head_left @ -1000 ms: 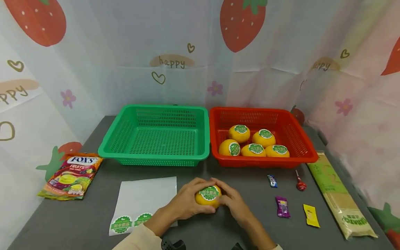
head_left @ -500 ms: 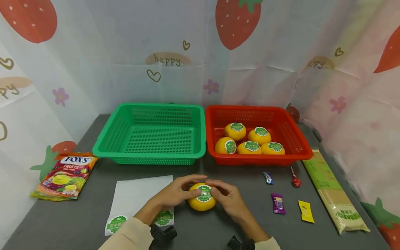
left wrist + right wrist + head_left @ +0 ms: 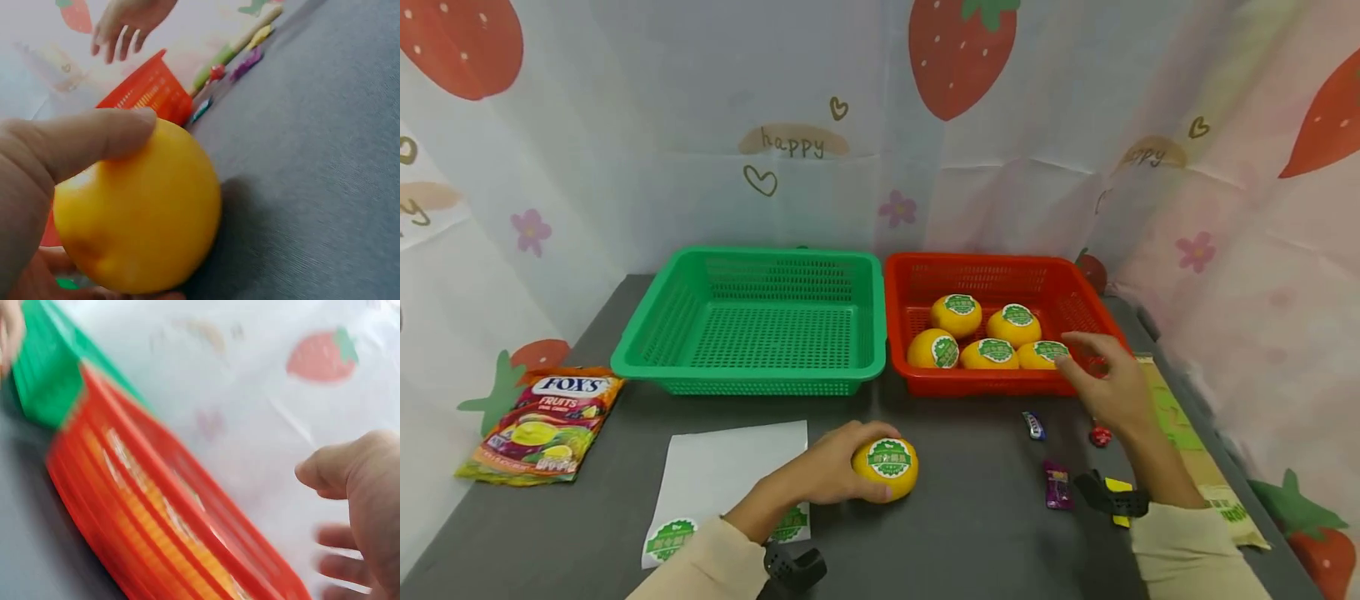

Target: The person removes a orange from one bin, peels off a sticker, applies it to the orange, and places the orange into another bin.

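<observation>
My left hand [image 3: 827, 467] grips an orange [image 3: 901, 483] low over the table, thumb on the near side and fingers behind it. A round green-and-white sticker [image 3: 888, 458] faces up on the fruit. In the left wrist view the thumb presses the orange's bare yellow skin [image 3: 147, 206]. My right hand [image 3: 1116, 387] is raised at the right end of the red basket [image 3: 992, 383], holding nothing, fingers apart and loosely bent. Several stickered oranges [image 3: 957, 315] lie in that basket. From the right wrist view, the hand [image 3: 375, 494] hovers beside the basket's rim.
A green basket [image 3: 748, 375] stands left of the red one. White sticker paper [image 3: 726, 467] lies beside my left arm. At far left is a candy bag [image 3: 546, 429]. Small candies, including a purple one [image 3: 1057, 486], and a long green-and-beige pack [image 3: 1168, 408] lie to the right.
My right hand has left the orange and moved right and up to the red basket. My left hand keeps hold of the orange alone. The head view has shifted slightly right.
</observation>
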A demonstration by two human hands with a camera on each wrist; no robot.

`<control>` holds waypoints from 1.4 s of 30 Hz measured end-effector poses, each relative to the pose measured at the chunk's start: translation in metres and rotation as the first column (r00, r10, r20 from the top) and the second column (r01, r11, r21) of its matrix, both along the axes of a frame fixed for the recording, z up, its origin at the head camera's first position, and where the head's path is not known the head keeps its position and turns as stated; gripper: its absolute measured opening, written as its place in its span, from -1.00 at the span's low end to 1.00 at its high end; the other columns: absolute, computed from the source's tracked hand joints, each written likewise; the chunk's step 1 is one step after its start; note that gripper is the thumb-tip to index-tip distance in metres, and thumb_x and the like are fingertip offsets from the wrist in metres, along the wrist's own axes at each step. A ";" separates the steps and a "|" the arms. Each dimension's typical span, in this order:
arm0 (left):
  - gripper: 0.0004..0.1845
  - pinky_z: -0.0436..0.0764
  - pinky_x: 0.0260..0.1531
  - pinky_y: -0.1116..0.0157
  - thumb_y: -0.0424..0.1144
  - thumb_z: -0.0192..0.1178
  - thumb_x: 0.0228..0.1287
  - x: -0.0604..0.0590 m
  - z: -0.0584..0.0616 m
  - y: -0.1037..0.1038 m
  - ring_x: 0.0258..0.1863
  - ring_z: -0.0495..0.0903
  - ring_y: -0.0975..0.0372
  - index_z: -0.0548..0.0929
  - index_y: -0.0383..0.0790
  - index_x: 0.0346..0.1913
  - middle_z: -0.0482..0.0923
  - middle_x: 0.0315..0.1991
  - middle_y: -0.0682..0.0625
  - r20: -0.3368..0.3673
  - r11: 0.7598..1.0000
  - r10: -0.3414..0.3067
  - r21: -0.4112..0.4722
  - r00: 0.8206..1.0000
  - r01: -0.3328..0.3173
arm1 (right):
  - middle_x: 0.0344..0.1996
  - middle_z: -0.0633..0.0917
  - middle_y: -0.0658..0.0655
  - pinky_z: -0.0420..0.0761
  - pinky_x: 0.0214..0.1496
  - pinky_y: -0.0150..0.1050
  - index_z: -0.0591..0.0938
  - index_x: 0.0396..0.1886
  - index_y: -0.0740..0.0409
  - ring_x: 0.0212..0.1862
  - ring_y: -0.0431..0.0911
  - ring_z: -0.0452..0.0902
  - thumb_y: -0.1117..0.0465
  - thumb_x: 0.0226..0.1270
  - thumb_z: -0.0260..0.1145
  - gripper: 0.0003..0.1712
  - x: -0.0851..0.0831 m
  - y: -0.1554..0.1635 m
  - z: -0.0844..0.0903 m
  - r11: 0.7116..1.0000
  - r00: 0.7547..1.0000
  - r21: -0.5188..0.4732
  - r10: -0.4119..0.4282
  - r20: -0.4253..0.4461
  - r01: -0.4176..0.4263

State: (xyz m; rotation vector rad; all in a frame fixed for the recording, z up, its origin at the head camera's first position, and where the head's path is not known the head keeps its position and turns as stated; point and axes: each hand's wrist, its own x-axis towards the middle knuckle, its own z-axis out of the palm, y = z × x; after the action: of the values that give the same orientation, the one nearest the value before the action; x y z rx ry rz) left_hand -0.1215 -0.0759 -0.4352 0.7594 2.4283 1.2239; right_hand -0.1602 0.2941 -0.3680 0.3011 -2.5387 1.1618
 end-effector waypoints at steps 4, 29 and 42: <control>-0.40 0.52 -0.27 0.22 0.02 0.44 -0.02 -0.010 0.012 0.010 -0.22 0.47 0.19 0.53 0.14 0.16 0.48 -0.13 0.11 0.026 1.000 -0.029 0.000 0.999 0.029 | 0.31 0.23 0.49 0.13 0.10 0.49 0.47 0.20 0.37 0.28 0.47 0.07 0.00 0.35 0.26 -0.39 -0.011 0.050 0.002 0.973 0.988 0.207 -0.120 0.092 0.099; -0.28 0.50 -0.15 0.23 0.20 0.39 0.04 -0.173 0.124 0.089 -0.14 0.47 0.12 0.53 -0.13 0.21 0.55 -0.10 0.03 -0.150 0.891 0.431 -0.084 0.890 -0.446 | 0.45 0.01 0.43 0.28 0.14 0.36 0.23 0.36 0.52 0.32 0.47 0.04 -0.17 0.31 0.25 -0.05 0.002 0.089 -0.004 0.981 0.927 0.191 -0.095 0.363 0.026; -0.27 0.10 0.18 -0.13 0.35 0.15 0.16 -0.181 0.076 0.103 0.27 0.07 -0.08 0.46 -0.14 0.18 0.25 0.25 -0.17 -0.288 0.759 0.493 -0.319 0.821 -0.567 | 0.46 -0.01 0.41 0.25 0.13 0.39 0.21 0.37 0.50 0.34 0.46 0.02 -0.19 0.32 0.23 -0.04 0.006 0.081 -0.011 0.975 0.925 0.222 -0.091 0.369 0.007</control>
State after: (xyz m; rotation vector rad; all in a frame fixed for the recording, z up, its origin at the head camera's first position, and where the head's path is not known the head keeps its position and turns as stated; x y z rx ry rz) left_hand -0.3022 0.0275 -0.3587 0.0469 3.0415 0.7863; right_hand -0.1547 0.3747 -0.3787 0.0645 -2.9992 1.0027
